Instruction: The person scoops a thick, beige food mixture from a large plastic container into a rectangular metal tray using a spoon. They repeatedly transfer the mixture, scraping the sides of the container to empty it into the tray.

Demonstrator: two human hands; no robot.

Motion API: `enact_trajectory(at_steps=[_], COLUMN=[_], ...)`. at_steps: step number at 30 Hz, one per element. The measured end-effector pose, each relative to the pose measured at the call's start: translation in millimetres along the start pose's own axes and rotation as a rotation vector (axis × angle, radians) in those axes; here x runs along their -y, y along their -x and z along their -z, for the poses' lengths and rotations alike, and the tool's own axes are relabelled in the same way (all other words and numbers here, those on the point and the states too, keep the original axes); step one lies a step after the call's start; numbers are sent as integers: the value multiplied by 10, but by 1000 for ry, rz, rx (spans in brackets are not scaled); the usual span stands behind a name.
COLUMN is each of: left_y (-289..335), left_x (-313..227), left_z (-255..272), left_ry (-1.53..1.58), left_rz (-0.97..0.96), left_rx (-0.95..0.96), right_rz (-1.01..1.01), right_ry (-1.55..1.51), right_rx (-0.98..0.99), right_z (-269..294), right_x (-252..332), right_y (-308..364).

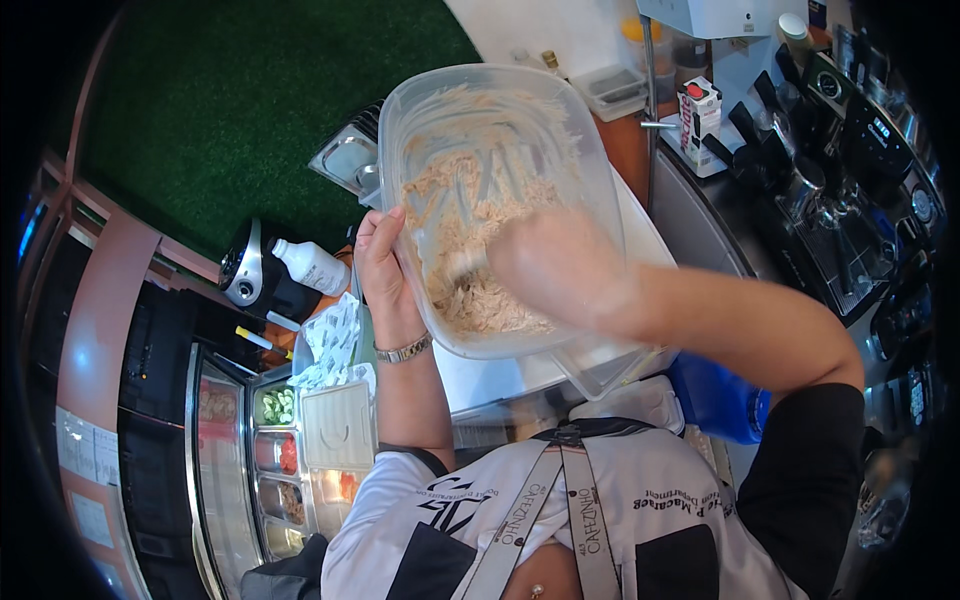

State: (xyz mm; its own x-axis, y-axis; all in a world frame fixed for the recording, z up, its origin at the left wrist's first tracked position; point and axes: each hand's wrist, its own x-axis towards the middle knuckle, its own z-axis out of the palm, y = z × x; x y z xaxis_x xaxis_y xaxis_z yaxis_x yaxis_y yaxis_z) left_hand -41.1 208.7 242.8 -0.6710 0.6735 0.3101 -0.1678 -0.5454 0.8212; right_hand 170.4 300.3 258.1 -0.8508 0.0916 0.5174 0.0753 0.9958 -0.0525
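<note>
Translucent plastic tub (480, 82) tilts above the white counter (485, 386), left wall gripped by the left hand (384, 262); the right hand (560, 262) blurs over shredded mix (490, 308) inside, its grip impossible to tell. Farther off, green turf (250, 100).

This looks like a café kitchen, with an espresso machine (885, 150) and a prep counter (251, 465) holding cut vegetables (278, 406).

motion blurs the right hand (556, 264); the corners are black.

White worktop (490, 384) w/ clear plastic tray (600, 376); dark ctr. (742, 205) on R w/ carton (700, 128), coffee mach. (850, 235)
</note>
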Motion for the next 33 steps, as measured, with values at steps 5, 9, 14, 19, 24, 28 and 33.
enact_trajectory(at_steps=[5,9,14,19,24,28,33], left_y=[81,128,64,51,35,80,63], left_x=[-61,-53,-6,0,-27,-72,-113], left_z=[92,9,137,26,187,40,12], left_ry=[-46,-41,14,37,0,-11,-25], left_rz=[36,43,63,61,43,48,69], left_rx=[32,47,47,-16,16,31,51], right_rz=[-34,-105,128,275,316,261,383], right_ry=[181,220,181,315,237,404,608], right_rx=[-314,-194,-197,-64,-77,-208,-303], right_z=[35,-42,-562,-557,-73,17,-8], right_x=[-499,-503,84,274,-225,-776,-1146], right_y=[-596,-773,-301,162,-53,-398,-737])
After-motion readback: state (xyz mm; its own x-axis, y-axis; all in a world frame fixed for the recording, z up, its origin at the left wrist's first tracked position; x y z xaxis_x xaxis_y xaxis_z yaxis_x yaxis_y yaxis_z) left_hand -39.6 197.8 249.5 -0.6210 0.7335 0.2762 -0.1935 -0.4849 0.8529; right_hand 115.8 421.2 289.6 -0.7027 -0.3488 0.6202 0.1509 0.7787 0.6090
